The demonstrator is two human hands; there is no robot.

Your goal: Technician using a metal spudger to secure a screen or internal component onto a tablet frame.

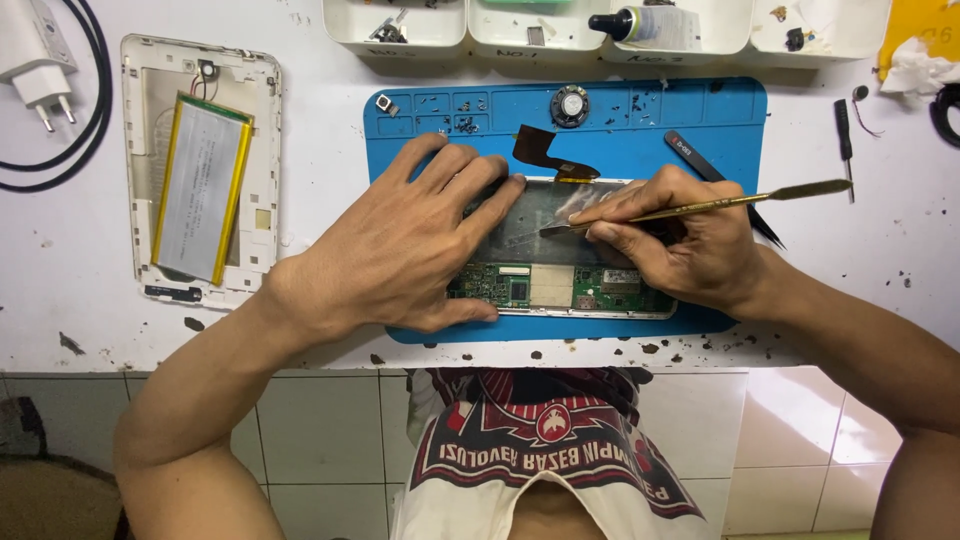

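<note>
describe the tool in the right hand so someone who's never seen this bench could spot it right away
Start at the blue work mat in the middle of the white bench, where an opened tablet lies. The right hand there holds a thin metal spudger, its tip on the tablet. Unlike the black tweezers behind it, it is brass-coloured with a flat blade end.

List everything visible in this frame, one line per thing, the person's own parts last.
Work mat: one, blue, centre of table.
Opened tablet: one, green circuit board showing, on the mat.
Metal pry tool: one, brass, tip on the tablet.
Back cover with battery: one, white with silver pack, left.
Charger: one, white, top left.
Trays: four, white, top edge.
Glue bottle: one, black cap, in a tray.
Small speaker: one, round, on the mat.
Left hand: flat on tablet.
Right hand: holding pry tool.
</note>
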